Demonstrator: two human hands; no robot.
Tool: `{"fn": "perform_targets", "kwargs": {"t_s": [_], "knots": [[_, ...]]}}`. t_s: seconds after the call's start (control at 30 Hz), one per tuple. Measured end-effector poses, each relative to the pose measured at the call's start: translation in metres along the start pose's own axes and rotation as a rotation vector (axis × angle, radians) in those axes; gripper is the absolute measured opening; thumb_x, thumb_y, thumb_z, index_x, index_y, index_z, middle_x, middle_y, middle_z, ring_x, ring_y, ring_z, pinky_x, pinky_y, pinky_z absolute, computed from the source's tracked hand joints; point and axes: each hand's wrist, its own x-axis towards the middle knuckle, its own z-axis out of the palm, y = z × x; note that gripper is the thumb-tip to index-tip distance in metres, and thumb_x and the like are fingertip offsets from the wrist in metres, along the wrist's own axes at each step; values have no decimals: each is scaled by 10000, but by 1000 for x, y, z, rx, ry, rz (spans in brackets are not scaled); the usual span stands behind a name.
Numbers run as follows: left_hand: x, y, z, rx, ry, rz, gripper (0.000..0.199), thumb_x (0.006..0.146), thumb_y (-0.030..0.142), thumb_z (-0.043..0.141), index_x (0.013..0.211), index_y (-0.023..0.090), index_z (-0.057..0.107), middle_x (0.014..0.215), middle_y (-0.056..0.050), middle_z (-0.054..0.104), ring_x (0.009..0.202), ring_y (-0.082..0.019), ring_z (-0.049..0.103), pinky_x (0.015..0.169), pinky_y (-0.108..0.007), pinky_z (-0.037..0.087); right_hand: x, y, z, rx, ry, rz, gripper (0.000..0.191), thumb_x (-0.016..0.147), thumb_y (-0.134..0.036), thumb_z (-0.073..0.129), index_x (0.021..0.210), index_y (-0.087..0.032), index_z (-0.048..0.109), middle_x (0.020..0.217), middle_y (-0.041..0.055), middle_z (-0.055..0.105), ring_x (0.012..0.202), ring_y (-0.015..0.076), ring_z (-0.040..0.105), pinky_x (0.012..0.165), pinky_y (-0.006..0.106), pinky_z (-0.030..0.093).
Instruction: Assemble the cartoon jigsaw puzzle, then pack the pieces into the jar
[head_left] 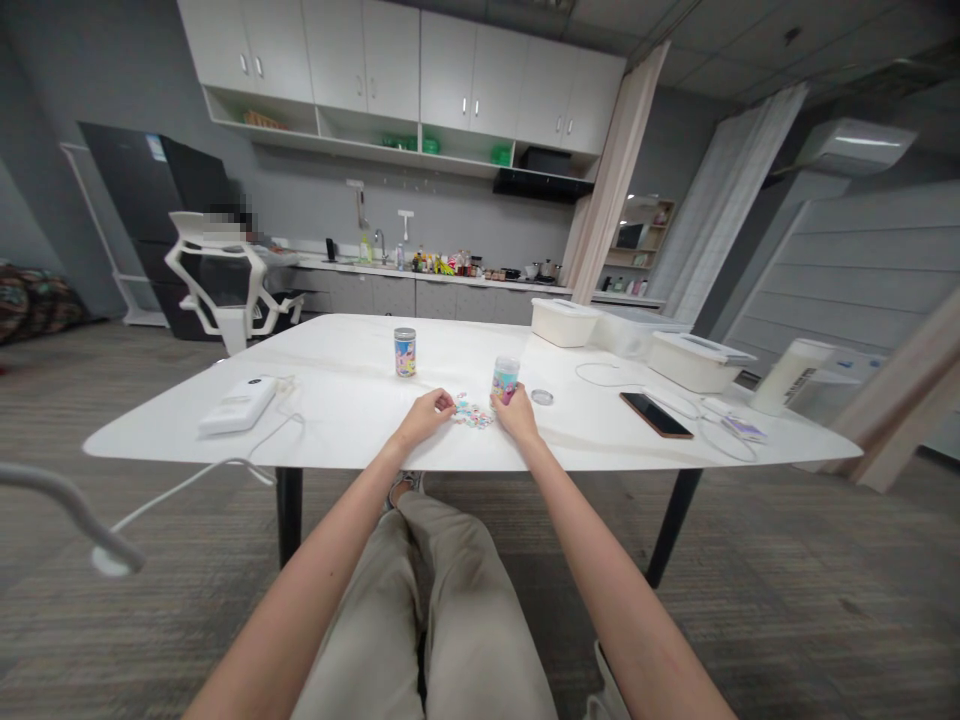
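- Surroundings: a white rectangular tabletop (337, 375) bears a tall cylindrical jar with a colourful label (405, 352) ahead of the hands, a small round clear disc (541, 397) just beside the right hand, and a black smartphone (656, 415) farther right.
- Small multicoloured flat pieces (472, 414): scattered on the tabletop between the hands.
- Left hand (424, 417): fingers (444, 402) together and curled, just beside the pieces; any held piece cannot be determined.
- Right hand (516, 414): fingers (501, 398) clamped on an upright clear plastic jar with a pastel label (506, 378).

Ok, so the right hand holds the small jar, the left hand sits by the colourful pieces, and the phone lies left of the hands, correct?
No: the phone lies right of the hands, as the head view shows. The right hand holds the small jar, and the left hand sits by the colourful pieces.
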Motion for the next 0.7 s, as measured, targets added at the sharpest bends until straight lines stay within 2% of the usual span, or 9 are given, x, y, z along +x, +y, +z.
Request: {"fn": "perform_targets", "kwargs": {"t_s": [0.13, 0.27, 0.43, 0.53, 0.7], "knots": [[2, -1, -1, -70, 0, -4, 98, 744, 274, 631, 774, 181, 618, 793, -42, 688, 765, -181, 634, 743, -317, 504, -1, -5, -4, -30, -29, -51, 471, 787, -365, 615, 1173, -129, 481, 1087, 157, 631, 978, 255, 618, 855, 373, 478], [5, -5, -2, -164, 9, -18, 168, 746, 333, 648, 799, 174, 632, 835, -64, 708, 796, -191, 650, 767, -326, 504, -3, -12, -6, -29, -106, -202, 482, 796, -337, 611, 1210, -136, 472, 1130, 139, 604, 1017, 240, 589, 901, 379, 470], [6, -5, -4, -218, 99, -7, 249, 750, 420, 645, 799, 176, 621, 863, -73, 713, 830, -201, 654, 760, -327, 504, -6, -18, -10, -81, -142, -384, 497, 787, -252, 617, 1252, -141, 480, 1173, 137, 574, 1112, 259, 535, 980, 410, 441], [6, -3, -5, -240, 134, 2, 290, 741, 460, 651, 787, 177, 612, 862, -72, 707, 839, -202, 648, 729, -316, 505, -7, -21, -14, -135, -146, -423, 502, 767, -170, 604, 1258, -141, 504, 1202, 151, 557, 1131, 282, 517, 983, 429, 442], [5, 0, -5, -242, 127, -14, 356, 715, 524, 670, 778, 178, 614, 836, -64, 698, 805, -193, 635, 682, -295, 486, -9, -27, -18, -154, -170, -482, 516, 732, -94, 583, 1242, -160, 536, 1198, 137, 561, 1104, 282, 534, 965, 426, 455]]}}
